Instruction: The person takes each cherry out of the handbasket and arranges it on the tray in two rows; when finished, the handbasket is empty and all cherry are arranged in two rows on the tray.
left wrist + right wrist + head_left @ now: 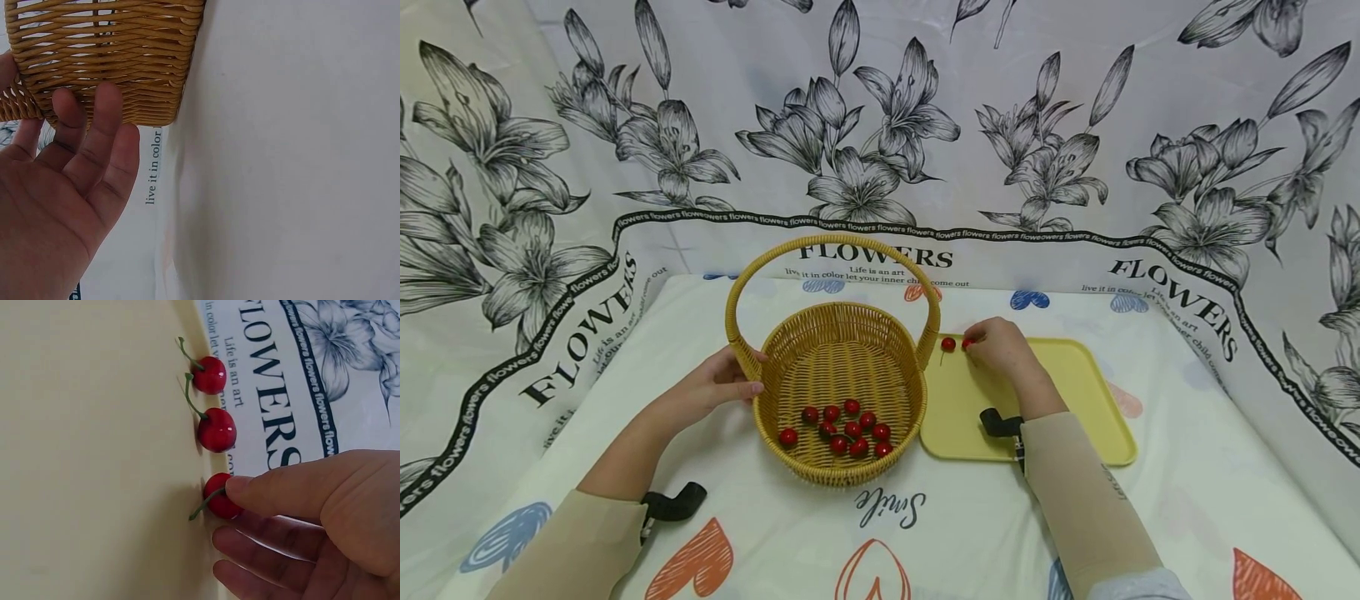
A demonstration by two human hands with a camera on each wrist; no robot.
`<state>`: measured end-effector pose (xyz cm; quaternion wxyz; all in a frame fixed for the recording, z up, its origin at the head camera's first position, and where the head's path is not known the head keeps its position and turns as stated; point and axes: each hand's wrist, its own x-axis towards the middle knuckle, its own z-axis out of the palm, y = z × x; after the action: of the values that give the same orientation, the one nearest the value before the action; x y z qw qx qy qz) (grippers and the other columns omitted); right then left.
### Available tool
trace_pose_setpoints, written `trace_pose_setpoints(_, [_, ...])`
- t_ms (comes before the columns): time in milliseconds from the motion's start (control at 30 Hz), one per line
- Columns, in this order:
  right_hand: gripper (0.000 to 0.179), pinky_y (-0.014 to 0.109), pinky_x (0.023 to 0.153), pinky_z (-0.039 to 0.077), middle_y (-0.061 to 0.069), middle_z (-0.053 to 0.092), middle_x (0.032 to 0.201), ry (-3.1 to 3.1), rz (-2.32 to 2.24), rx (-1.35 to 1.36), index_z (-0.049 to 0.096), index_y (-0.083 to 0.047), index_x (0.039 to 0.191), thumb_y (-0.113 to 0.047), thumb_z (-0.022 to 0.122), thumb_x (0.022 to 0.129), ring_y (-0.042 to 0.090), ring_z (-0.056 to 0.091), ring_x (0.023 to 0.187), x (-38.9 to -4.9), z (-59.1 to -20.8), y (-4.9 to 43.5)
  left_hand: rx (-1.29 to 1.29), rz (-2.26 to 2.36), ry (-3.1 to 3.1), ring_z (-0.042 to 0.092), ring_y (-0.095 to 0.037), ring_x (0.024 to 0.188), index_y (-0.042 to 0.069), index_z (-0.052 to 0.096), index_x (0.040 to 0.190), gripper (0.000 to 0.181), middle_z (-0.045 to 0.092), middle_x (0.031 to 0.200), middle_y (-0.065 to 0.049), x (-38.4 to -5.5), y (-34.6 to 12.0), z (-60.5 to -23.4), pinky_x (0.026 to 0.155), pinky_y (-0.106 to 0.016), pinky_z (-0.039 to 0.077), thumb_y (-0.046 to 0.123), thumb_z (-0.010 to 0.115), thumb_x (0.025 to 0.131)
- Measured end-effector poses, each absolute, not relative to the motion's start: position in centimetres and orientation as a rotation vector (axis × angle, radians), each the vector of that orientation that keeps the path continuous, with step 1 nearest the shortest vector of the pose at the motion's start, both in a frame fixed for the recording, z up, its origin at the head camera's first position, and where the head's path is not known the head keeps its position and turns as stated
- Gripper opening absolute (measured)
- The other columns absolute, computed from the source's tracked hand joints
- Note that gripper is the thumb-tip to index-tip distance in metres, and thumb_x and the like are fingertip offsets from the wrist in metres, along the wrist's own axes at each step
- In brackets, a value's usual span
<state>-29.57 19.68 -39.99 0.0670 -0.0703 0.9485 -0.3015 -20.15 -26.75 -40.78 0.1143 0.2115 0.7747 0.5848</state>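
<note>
A round wicker basket (842,333) with a tall handle stands on the cloth, and a cluster of red cherries (852,430) lies inside it. My left hand (718,382) holds its left side near the foot of the handle; in the left wrist view, fingers (107,119) lie against the outer weave. Over the far left part of a yellow tray (1037,408), my right hand (1003,350) pinches a cherry (215,494) between thumb and finger. Two more stemmed cherries, one (217,430) nearer and one (209,375) farther, lie in a row along the tray's edge.
The tray sits directly right of the basket, close to its rim. A white cloth printed with hearts (696,562) covers the table. Behind it hangs a curtain with flower drawings (880,125). The basket's handle (831,240) arches high above its bowl.
</note>
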Motion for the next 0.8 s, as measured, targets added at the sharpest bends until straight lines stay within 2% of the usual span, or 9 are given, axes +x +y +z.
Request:
trace_pose_setpoints(133, [0.031,0.051,0.104,0.046,0.020,0.066,0.128,2.868,-0.900,-0.197,0.069,0.001,0.127,-0.007,0.063,0.098,0.036,0.060,0.117,-29.3,-39.2,19.8,0.619,1.706,2.282,0.065,-0.020,0.096,-0.010,0.045,0.135,0.043,0.060,0.112,-0.023,-20.1,-26.8,-40.8,0.080,-0.036,0.059,0.004,0.064,0.099])
trace_pose_setpoints(433, [0.038,0.051,0.092,0.053,0.022,0.062,0.135,2.860,-1.023,-0.287,0.063,0.000,0.137,-0.014,0.063,0.102,0.039,0.062,0.119,-27.8,-35.7,20.3,0.622,1.712,2.278,0.065,-0.019,0.096,-0.010,0.044,0.134,0.043,0.060,0.112,-0.023,-20.0,-26.7,-40.7,0.079,-0.036,0.059,0.004,0.064,0.099])
trace_pose_setpoints(667, [0.036,0.053,0.096,0.050,0.013,0.065,0.133,2.834,-1.178,-0.378,0.066,-0.009,0.136,-0.024,0.065,0.103,0.032,0.062,0.119,-25.9,-32.5,20.3,0.644,1.732,2.252,0.064,-0.020,0.089,-0.012,0.043,0.133,0.042,0.061,0.105,-0.018,-20.1,-26.7,-40.6,0.076,-0.038,0.059,0.002,0.063,0.099])
trace_pose_setpoints(800, [0.036,0.050,0.094,0.049,0.008,0.067,0.130,2.789,-1.247,-0.445,0.068,-0.014,0.134,-0.032,0.065,0.102,0.027,0.064,0.112,-24.4,-30.8,19.9,0.644,1.737,2.249,0.064,-0.020,0.088,-0.012,0.042,0.133,0.043,0.061,0.104,-0.018,-20.0,-26.7,-40.6,0.076,-0.037,0.059,0.002,0.063,0.099])
